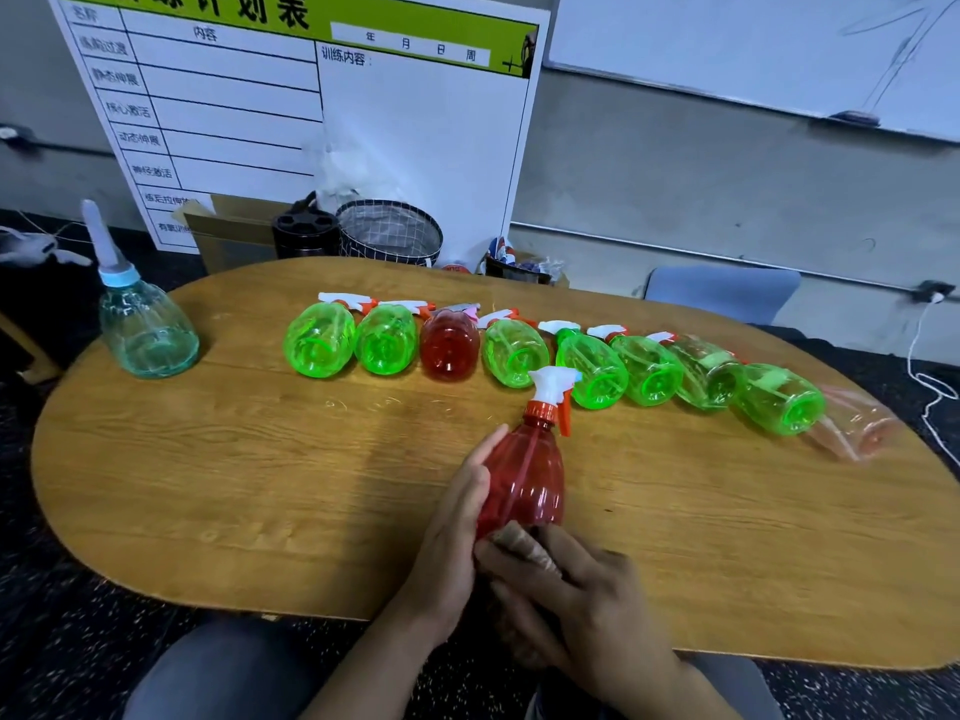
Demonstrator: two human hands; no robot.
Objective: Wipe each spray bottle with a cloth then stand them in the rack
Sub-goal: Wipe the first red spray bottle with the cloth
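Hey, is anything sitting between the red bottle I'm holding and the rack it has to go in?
No rack is visible in this view, so its path cannot be judged. The red bottle is held upright in the left hand; beyond it a row of bottles lies across the table.

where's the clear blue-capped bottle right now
In the head view, it stands upright at the wooden table's far left, apart from the row of lying spray bottles.

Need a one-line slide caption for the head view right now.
Both hands, left and right, wipe a red spray bottle with a cloth; other bottles lie in a row.
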